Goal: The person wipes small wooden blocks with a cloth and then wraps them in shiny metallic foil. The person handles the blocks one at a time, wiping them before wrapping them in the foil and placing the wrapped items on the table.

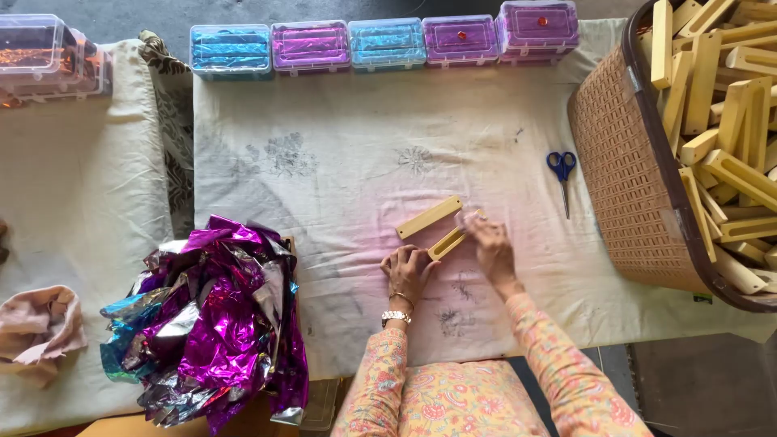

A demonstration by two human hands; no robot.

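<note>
Between both hands, a slotted wooden block (447,243) lies on the desk (340,178); left hand (407,271) fingers pinch its near end, right hand (490,247) fingers grasp a clear wrap at its far end. If the pinch is loose, the block may slide and the wrap wrinkle.

Basket (623,162) cut off at right edge, clear box (32,48) clipped at upper left, right hand (491,247) fingertips blurred, foil pile (214,324) underside hidden.

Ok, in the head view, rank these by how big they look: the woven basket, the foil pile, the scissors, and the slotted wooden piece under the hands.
1. Woven basket, cut off by the frame
2. Foil pile, largest fully in view
3. Scissors and slotted wooden piece: too alike to rank, and the hands partly cover the piece
</note>
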